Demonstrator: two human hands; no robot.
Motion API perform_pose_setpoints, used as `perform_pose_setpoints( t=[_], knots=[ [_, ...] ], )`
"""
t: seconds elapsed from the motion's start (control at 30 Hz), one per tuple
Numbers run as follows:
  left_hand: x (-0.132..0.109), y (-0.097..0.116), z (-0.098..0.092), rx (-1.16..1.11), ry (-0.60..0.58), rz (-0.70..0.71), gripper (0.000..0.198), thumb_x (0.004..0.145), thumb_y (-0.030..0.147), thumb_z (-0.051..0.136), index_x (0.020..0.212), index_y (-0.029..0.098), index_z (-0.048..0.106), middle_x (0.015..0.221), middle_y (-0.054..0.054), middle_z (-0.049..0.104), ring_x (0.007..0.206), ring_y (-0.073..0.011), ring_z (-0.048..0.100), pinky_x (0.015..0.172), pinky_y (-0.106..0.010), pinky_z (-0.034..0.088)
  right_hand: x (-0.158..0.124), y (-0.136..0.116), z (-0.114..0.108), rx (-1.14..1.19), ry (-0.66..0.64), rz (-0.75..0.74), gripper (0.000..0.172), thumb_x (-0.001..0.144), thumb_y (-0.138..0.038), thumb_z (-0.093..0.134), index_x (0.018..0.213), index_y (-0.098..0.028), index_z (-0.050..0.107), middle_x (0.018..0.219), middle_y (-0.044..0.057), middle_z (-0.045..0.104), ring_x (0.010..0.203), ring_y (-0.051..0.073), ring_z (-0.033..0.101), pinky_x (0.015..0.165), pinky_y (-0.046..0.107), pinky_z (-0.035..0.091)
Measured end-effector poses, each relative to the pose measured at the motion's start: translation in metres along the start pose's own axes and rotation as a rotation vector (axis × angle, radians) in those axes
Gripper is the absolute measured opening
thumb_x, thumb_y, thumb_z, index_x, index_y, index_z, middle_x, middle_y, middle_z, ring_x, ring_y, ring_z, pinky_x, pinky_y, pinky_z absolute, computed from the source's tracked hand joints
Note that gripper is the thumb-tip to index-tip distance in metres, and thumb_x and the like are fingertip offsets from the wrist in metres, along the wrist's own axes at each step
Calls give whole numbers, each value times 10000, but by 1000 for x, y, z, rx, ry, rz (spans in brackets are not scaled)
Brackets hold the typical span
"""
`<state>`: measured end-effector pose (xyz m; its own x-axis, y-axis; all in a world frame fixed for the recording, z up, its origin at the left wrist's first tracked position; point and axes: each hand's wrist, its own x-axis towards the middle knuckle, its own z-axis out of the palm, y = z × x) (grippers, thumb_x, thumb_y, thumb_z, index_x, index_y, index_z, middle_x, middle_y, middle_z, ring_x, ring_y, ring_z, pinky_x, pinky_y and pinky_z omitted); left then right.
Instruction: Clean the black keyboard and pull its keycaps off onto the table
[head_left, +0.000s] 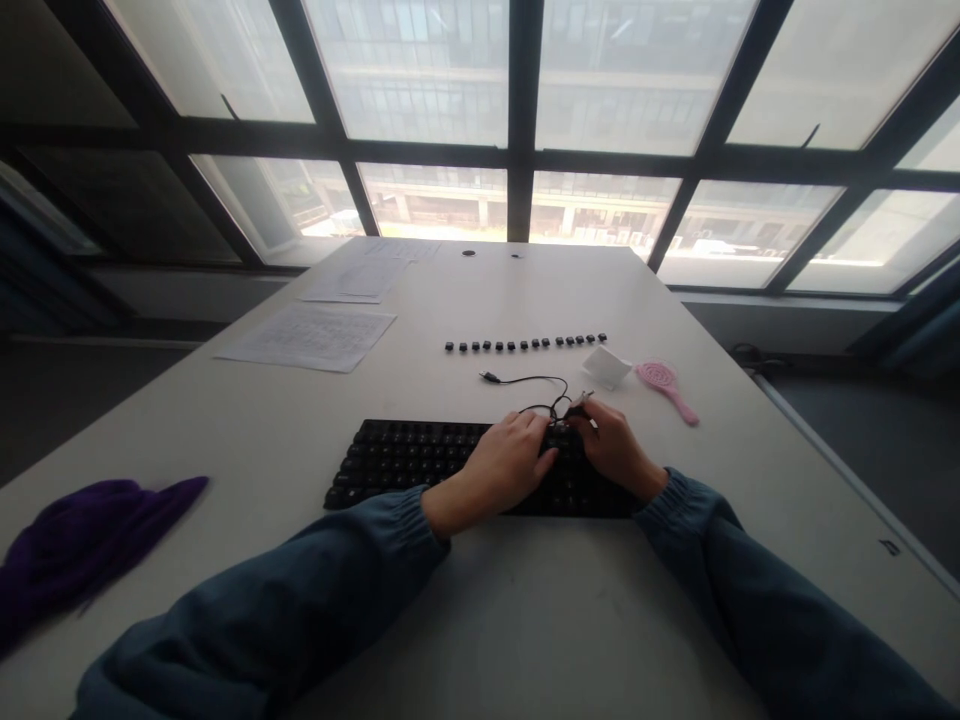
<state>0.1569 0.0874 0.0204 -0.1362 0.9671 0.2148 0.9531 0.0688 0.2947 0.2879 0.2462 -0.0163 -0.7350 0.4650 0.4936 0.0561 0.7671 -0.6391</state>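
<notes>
A black keyboard (420, 455) lies flat on the white table in front of me. My left hand (510, 460) rests over its right-middle part, fingers stretched to the far edge and thumb apart on the keys. At the far edge of the keyboard, my right hand (609, 440) pinches a small dark tool with thin silver prongs (583, 400), which looks like a keycap puller. Its lower end is hidden by the fingers. Behind both hands curls a thin black cable (536, 379) with a USB plug (490, 377). Farther back, several small black keycaps (523, 345) stand in a row.
Right of the cable lie a crumpled white tissue or packet (606, 367) and a pink hairbrush (664, 381). Printed sheets (307, 337) are spread at the back left. A purple cloth (97, 530) lies at the near left. Windows stand beyond the table's far edge.
</notes>
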Motion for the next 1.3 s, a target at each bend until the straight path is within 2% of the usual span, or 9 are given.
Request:
perform_pose_setpoints(
  t=[0.2, 0.37, 0.57, 0.8, 1.03, 1.17, 1.3],
  knots=[
    [21, -4, 16, 9, 1, -2, 328, 946, 384, 575, 1199, 183, 629, 1141, -105, 674, 1057, -296, 570, 954, -433, 477, -2, 7, 1, 59, 28, -25, 113, 913, -214, 541, 939, -228, 650, 887, 41, 715, 824, 218, 660, 767, 339, 513],
    [25, -8, 23, -23, 4, -13, 292, 937, 409, 590, 1151, 219, 654, 1132, -81, 685, 1077, -296, 564, 925, -435, 467, -2, 2, -1, 88, 38, -46, 111, 913, -216, 543, 937, -225, 652, 905, 39, 720, 852, 215, 671, 796, 338, 522],
    [25, -10, 27, -95, 18, -23, 299, 946, 417, 584, 1173, 230, 637, 1186, -65, 693, 1121, -281, 589, 966, -456, 442, 3, -5, -9, 186, 271, 52, 135, 952, -253, 494, 896, -214, 611, 746, 11, 651, 677, 175, 621, 689, 318, 513],
    [29, -15, 25, -315, 82, -76, 388, 892, 402, 689, 1227, 215, 633, 1107, -56, 739, 1069, -263, 649, 960, -412, 480, 0, -2, -6, 258, 213, 99, 104, 935, -290, 549, 900, -206, 601, 780, 22, 665, 686, 178, 658, 669, 315, 546],
    [31, -18, 24, -579, 121, -35, 192, 860, 298, 727, 1030, 216, 692, 988, -21, 752, 925, -195, 694, 850, -303, 525, -4, -2, -6, 207, 134, 15, 88, 930, -258, 565, 919, -197, 629, 755, 23, 659, 682, 179, 655, 668, 313, 547],
    [32, -20, 25, -621, 109, -66, 219, 808, 320, 777, 967, 203, 682, 932, -13, 745, 881, -194, 690, 796, -292, 526, -5, -5, -7, 178, 102, -24, 100, 932, -225, 551, 920, -196, 646, 786, 32, 667, 694, 175, 640, 678, 312, 537],
    [32, -23, 28, -610, 110, -38, 223, 788, 312, 796, 949, 206, 687, 924, -8, 740, 870, -191, 678, 813, -299, 512, -5, -7, -8, 174, 68, -84, 90, 918, -184, 565, 930, -202, 652, 831, 34, 685, 745, 179, 653, 710, 314, 531]
  ],
)
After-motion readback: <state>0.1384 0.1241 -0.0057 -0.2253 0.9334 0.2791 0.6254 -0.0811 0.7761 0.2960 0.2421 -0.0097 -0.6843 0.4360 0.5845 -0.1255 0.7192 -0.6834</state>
